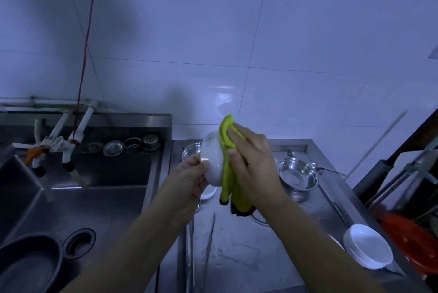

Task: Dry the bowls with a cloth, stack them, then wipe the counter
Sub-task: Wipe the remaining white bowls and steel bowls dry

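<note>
Head camera view, looking down at a steel kitchen surface [248,257] beside a sink [99,202]. A person holds a white bowl [213,162] in the air above the surface, tipped on its side with its mouth turned to the right. Their left hand [189,179] pinches the bowl by its foot and lower rim. Their right hand [251,162] is curled around a yellow-green cloth [228,174], pressing it against the bowl's mouth; the loose end of the cloth hangs down below both hands.

By these signs the drying is partway through. A stack of white bowls [368,249] sits at the right front edge of the surface, apparently dried and stacked already. Another white dish [208,192] lies directly under the held bowl, mostly hidden by the hands. Two steel bowls, one [298,175] to the right of the hands and one [190,151] behind them, stand upright and look empty; whether they are dry cannot be told. The surface shows wet streaks, so wiping it still appears to lie ahead.

A dark basin [28,266] rests inside the sink at lower left, with nothing visible in it. An orange-red tub [414,240] sits past the right edge of the surface.
</note>
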`<state>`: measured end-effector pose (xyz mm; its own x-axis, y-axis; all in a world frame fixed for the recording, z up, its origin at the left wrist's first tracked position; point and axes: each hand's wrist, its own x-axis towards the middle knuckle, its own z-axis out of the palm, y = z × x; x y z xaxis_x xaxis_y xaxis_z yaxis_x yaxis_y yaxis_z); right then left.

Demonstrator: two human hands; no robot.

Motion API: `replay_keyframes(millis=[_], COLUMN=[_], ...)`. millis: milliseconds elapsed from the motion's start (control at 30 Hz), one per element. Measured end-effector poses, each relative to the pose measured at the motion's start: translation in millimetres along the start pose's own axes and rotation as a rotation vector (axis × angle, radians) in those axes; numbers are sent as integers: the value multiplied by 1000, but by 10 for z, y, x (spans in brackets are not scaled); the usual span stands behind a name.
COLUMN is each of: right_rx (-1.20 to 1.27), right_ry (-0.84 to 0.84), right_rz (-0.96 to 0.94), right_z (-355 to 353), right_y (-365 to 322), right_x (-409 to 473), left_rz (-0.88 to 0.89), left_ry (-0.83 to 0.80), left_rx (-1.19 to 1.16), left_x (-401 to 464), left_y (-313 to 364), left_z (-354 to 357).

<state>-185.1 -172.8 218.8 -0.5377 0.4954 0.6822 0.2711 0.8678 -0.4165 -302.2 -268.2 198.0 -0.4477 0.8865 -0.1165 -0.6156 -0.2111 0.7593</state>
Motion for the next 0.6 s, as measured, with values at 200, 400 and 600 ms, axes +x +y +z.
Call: replay_keyframes(millis=[200, 400, 600], right_rx=[-40, -1, 13], right_ry=[41, 82, 141], right_rz=[-82, -174, 54], right_z=[202, 257, 142], right_y=[-101, 86, 95], right_x=[-180, -499, -354], left_rz=[-31, -140, -178], left_ry=[15, 163, 256], left_rx=[-50, -346, -424], left_x=[15, 26, 16], left_y=[46, 98, 0], left_z=[102, 120, 162])
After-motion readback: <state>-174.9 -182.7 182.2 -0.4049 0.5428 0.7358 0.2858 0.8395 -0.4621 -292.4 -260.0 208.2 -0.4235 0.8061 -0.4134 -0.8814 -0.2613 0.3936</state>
